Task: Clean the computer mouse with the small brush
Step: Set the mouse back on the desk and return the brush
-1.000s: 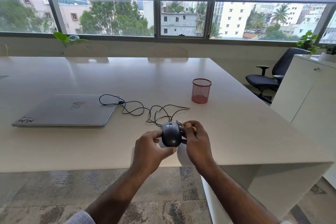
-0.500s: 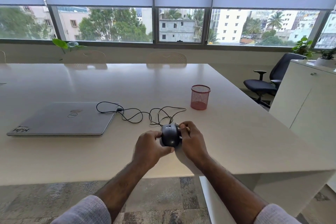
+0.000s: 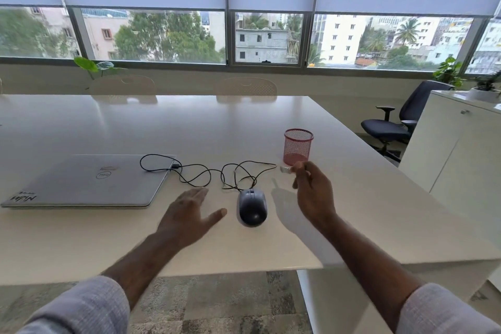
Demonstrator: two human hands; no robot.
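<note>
Now that the mouse [image 3: 252,210] is back on the worktop [image 3: 379,198], belly down and buttons facing twelve o'clock, I read the brushing as finished or paused. Half a second ago both of my hands had it lifted off the surface, the right one working the brush against its side; now neither hand touches it. Its black cable [image 3: 211,173] trails off from its nose toward eleven o'clock, looping across the worktop to the closed grey laptop [image 3: 86,182] at about nine o'clock from the mouse.

My left hand [image 3: 189,214] has let go and hovers just at the mouse's nine o'clock, fingers straight and spread, holding nothing. My right hand [image 3: 314,195] has pulled away to the mouse's two o'clock, raised above the worktop, fingers curled round the small brush [image 3: 288,169], whose pale tip pokes out toward nine o'clock from the hand. Only that tip shows; the rest is hidden in the grip.

Beyond the right hand, at roughly its twelve o'clock, stands the red mesh cup [image 3: 298,146]. My guess is the brush is headed there, which would close out the task; if more cleaning is wanted, the left hand would need to pick the mouse up again.
</note>
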